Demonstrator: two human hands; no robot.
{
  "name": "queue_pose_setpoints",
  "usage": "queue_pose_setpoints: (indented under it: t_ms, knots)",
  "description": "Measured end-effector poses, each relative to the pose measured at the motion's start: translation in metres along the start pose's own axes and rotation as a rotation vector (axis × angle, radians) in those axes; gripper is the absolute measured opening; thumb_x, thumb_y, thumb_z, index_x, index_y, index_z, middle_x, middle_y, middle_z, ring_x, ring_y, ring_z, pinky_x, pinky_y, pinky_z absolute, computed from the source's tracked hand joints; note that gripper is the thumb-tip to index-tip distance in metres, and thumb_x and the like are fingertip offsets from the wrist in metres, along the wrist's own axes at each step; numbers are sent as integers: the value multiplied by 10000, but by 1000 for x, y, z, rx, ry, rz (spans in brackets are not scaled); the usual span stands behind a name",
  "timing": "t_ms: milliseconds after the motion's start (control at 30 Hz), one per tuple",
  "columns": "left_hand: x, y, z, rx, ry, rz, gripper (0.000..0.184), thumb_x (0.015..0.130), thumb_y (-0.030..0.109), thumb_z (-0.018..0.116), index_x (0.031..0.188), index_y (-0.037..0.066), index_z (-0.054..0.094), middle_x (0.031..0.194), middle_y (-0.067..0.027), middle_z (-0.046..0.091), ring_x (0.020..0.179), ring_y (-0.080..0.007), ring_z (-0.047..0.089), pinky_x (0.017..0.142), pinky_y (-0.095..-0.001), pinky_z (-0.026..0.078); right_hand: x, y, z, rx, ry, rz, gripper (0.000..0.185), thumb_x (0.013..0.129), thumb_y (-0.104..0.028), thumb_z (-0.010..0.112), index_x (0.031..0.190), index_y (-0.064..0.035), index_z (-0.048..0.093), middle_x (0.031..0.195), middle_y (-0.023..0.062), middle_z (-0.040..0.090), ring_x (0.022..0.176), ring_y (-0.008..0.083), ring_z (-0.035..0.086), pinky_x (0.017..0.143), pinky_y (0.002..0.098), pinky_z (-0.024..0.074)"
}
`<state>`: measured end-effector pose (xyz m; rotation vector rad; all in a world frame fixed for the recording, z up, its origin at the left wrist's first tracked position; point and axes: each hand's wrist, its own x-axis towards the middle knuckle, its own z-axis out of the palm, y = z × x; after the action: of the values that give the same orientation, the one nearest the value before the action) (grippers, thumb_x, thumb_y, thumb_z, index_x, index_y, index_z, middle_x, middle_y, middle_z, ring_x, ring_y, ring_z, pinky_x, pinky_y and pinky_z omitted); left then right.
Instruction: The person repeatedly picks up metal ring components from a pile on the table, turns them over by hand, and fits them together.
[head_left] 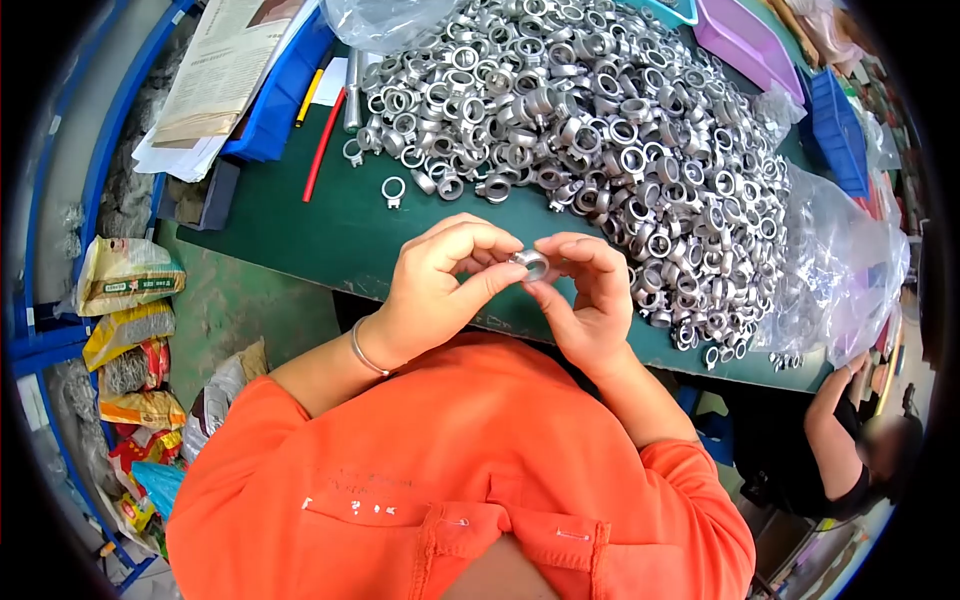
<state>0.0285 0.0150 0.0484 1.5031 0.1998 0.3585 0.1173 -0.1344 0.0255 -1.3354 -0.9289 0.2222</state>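
Note:
One silver metal ring (531, 265) is held between both hands near the table's front edge. My left hand (440, 275) pinches it from the left with thumb and fingertips, a bracelet on its wrist. From the right, my right hand (590, 290) grips the same ring, thumb below and fingers curled above. Beyond the hands a large heap of similar metal rings (600, 120) covers much of the green table (290, 235). A single loose ring (393, 191) lies apart, left of the heap.
A red stick (324, 146), a yellow pen (309, 97) and a blue tray (275, 115) with papers lie at the left. Clear plastic bags (835, 260) and a pink bin (750, 42) stand right. Another person (830, 440) sits at the lower right.

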Motion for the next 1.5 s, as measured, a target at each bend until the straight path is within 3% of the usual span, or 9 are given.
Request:
queue_pose_setpoints:
  t_ms: [267, 433, 533, 633, 767, 833, 933, 1167, 1500]
  knots:
    - [-1, -7, -5, 53, -54, 85, 137, 780, -85, 617, 909, -39, 615, 943, -107, 581, 823, -146, 600, 716, -240, 509, -6, 3, -1, 189, 69, 25, 457, 716, 181, 608, 1108, 12, 447, 1069, 134, 471, 882, 158, 569, 729, 247, 513]
    - [-2, -12, -9, 106, -63, 102, 158, 784, -89, 608, 935, -40, 618, 930, -103, 593, 822, -146, 603, 703, -235, 513, 0, 0, -6, -142, 38, 9, 257, 703, 135, 646, 923, 13, 594, 936, 128, 587, 813, 196, 592, 682, 246, 498]
    - [-2, -10, -5, -329, 32, -398, 180, 877, 31, 542, 1029, -38, 608, 966, -121, 619, 855, -160, 611, 720, -269, 522, 15, -8, -8, -520, -122, -342, 259, 622, 47, 645, 874, -11, 641, 908, 102, 626, 807, 255, 599, 676, 326, 496]
    - [1, -21, -15, -939, -102, -662, 357, 947, 181, 424, 1212, -51, 482, 1036, -138, 605, 918, -194, 603, 796, -313, 502, 21, -7, 4, -387, -258, -415, 270, 615, 38, 607, 880, 0, 642, 957, 112, 620, 859, 283, 612, 719, 344, 514]
    - [5, -16, -13, -788, -37, -831, 128, 897, 157, 518, 907, 34, 553, 769, -23, 512, 634, -95, 462, 476, -200, 350, 53, -1, -12, -754, -121, -442, 273, 633, 54, 581, 901, 4, 604, 921, 141, 602, 824, 320, 582, 714, 372, 480]
    - [4, -15, -8, -744, -39, -798, 107, 887, 142, 531, 892, 36, 551, 758, -19, 503, 618, -86, 439, 474, -196, 335, 78, 0, -16, -1043, 127, -338, 311, 693, -19, 640, 995, -8, 572, 977, 133, 556, 860, 306, 524, 754, 393, 414]
    - [3, -13, -6, -710, -56, -754, 68, 871, 107, 552, 865, 40, 546, 748, -15, 500, 609, -73, 426, 476, -189, 327, 91, 1, -23, -1196, 63, -197, 326, 693, -52, 668, 1003, -34, 568, 999, 100, 555, 868, 302, 514, 744, 399, 400]
    - [6, -22, -5, -660, -42, -737, 98, 883, 114, 547, 923, 27, 570, 801, -24, 572, 656, -69, 517, 528, -196, 427, 58, 5, -20, -705, 21, -88, 170, 695, 30, 652, 843, -14, 582, 758, 111, 567, 685, 281, 553, 610, 347, 453]
    - [6, -37, -1, -555, 3, -619, 124, 878, 108, 577, 935, 1, 605, 844, -45, 619, 680, -82, 558, 589, -210, 480, 4, 15, -7, -211, 18, 290, 159, 759, 52, 650, 913, 17, 629, 888, 97, 609, 772, 158, 622, 679, 248, 525]
